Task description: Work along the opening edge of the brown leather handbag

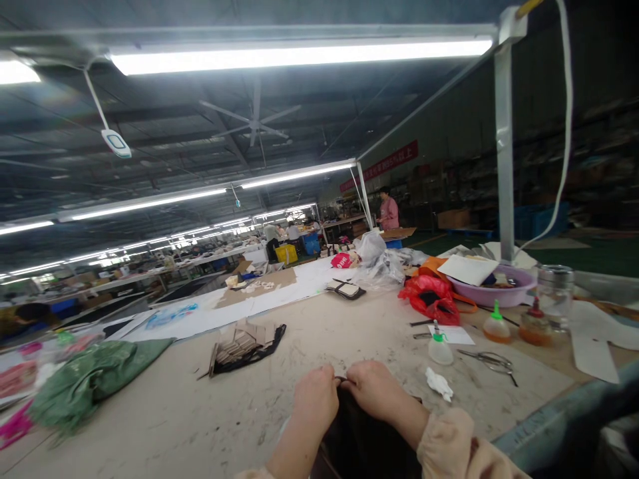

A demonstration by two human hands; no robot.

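Both my hands are together at the near side of the table, gripping the top edge of a dark piece of material [367,439] that hangs down toward me. My left hand [319,392] pinches it at the left, thumb and fingers closed. Close beside it, my right hand [372,389] holds the same edge with curled fingers. Much of the dark piece is hidden below my wrists and sleeve. A crumpled white tissue [439,384] lies to the right of my hands, near a small glue bottle with a green cap [440,349].
A stack of brownish-grey pieces [244,346] lies left of centre, with a green cloth bag [94,379] farther left. On the right are scissors [492,361], two bottles of amber liquid, a glass jar [555,296], a red plastic bag [429,299] and a purple basin [492,293].
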